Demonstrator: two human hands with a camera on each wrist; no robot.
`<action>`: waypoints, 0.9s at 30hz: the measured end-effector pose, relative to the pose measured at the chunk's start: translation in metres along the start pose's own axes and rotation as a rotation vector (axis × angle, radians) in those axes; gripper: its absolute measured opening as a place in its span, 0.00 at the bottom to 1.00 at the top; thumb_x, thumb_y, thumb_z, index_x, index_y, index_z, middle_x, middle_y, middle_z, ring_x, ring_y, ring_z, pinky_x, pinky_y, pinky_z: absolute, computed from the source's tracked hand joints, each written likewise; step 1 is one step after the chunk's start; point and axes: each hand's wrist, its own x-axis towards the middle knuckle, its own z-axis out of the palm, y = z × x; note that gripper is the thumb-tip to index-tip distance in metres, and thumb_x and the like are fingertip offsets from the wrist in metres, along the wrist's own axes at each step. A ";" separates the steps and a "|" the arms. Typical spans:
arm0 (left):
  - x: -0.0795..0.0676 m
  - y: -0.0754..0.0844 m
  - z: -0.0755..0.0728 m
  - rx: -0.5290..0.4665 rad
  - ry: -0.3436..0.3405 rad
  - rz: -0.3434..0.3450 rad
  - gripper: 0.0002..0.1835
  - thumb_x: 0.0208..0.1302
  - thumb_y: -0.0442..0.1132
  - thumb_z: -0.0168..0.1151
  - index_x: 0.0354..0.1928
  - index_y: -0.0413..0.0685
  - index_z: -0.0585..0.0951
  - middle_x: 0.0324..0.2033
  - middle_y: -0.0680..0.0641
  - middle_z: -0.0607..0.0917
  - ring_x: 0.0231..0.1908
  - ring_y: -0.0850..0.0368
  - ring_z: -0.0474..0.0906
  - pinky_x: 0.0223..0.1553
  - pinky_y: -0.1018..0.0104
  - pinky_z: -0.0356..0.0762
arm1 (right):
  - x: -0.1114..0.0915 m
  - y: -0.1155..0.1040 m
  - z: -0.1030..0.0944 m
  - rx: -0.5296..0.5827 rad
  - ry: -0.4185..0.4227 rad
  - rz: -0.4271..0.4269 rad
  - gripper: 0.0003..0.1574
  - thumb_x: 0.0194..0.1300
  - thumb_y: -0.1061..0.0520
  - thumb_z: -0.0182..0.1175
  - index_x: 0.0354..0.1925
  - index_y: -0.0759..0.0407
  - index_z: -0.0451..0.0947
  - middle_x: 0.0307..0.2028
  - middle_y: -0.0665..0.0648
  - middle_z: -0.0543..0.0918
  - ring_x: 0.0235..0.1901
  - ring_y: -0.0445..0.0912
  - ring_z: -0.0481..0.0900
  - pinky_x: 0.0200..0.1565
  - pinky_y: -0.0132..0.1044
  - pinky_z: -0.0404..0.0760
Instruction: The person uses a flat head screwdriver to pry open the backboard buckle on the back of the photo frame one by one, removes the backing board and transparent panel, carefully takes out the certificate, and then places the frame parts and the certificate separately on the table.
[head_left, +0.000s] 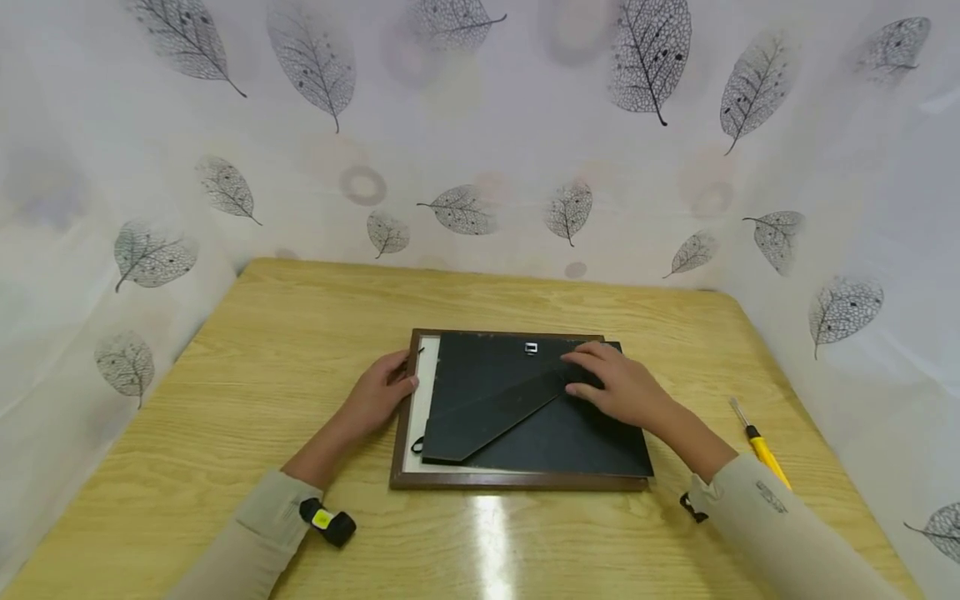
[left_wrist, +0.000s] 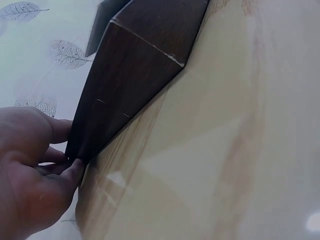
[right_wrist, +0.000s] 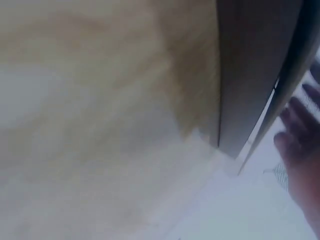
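Observation:
A brown picture frame (head_left: 517,481) lies face down on the table, a pale inner sheet (head_left: 425,367) showing along its left side. Its black backing board (head_left: 480,358) sits shifted to the right, overhanging the frame's right side. The board carries a slanted easel leg (head_left: 487,421) and a small metal hanger (head_left: 531,348). My left hand (head_left: 375,392) grips the frame's left edge, thumb and fingers at its corner in the left wrist view. With loosely bent fingers, my right hand (head_left: 622,387) rests on the board by the leg's upper end. A gap shows under the board in the right wrist view.
A yellow-handled screwdriver (head_left: 765,454) lies on the wooden table (head_left: 315,325) to the right, beyond my right forearm. A small black loop (head_left: 417,446) pokes out at the board's lower left. Leaf-patterned sheeting (head_left: 480,150) encloses the table's back and sides.

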 end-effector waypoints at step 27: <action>-0.001 0.002 0.000 0.015 0.000 -0.015 0.31 0.75 0.36 0.55 0.76 0.37 0.62 0.72 0.34 0.66 0.74 0.39 0.60 0.73 0.44 0.61 | -0.057 0.026 -0.003 0.955 -0.052 0.521 0.42 0.73 0.51 0.61 0.77 0.59 0.57 0.60 0.68 0.64 0.35 0.43 0.76 0.35 0.37 0.80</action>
